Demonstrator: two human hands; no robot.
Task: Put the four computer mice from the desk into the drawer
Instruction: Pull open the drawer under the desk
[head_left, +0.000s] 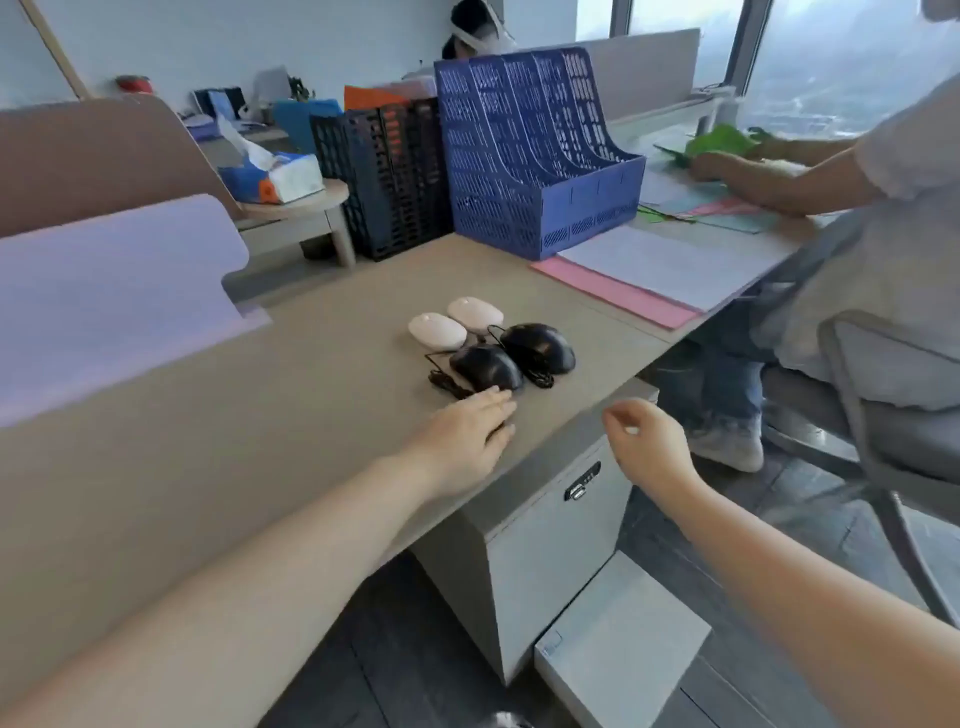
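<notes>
Four mice (488, 345) on desk (311, 395); blue file rack (535, 156) contents unclear.

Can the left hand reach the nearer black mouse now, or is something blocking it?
Probably yes. The left hand lies open on the desk, its fingertips just short of the nearer black mouse. Nothing stands between them; only the mouse's cable is bunched to one side.

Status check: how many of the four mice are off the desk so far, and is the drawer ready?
Done: nothing yet. Two white mice and two black wired mice all sit on the desk. In hand: the left hand reaches toward the nearer black one; the right hand is empty. Left: all four; the cabinet looks closed.
</notes>
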